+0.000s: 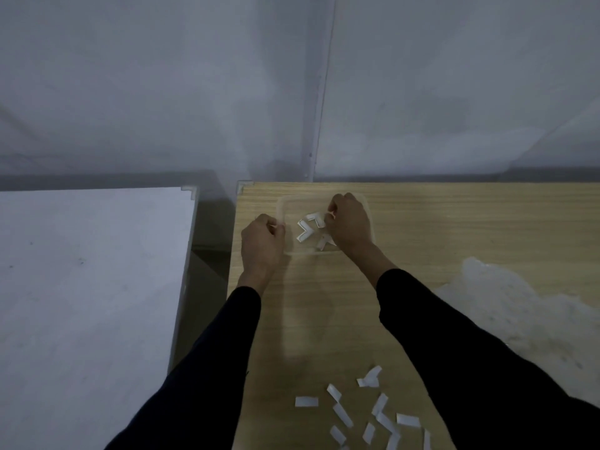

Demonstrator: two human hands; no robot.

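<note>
Both arms, in black sleeves, stretch forward: the left forearm rises from 7 o'clock, the right from 4 o'clock, converging toward 12. The left grip (263, 243) is knuckles-up with fingers curled tight; whether it holds anything is unclear. At its 2 o'clock, the right grip (350, 224) also curls, fingertips pinching a white piece (330, 216).

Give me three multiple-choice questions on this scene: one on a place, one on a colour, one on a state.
1. Where are the corner pieces? A in the tub; B on the floor; C on a chair.
2. What colour are the sleeves? A red; B black; C white.
3. The fingers of the right hand are: A spread flat; B out of view; C curled.
Answers: A, they lie inside the clear tub; B, both sleeves are black; C, the fingers curl in over the tub.
</note>
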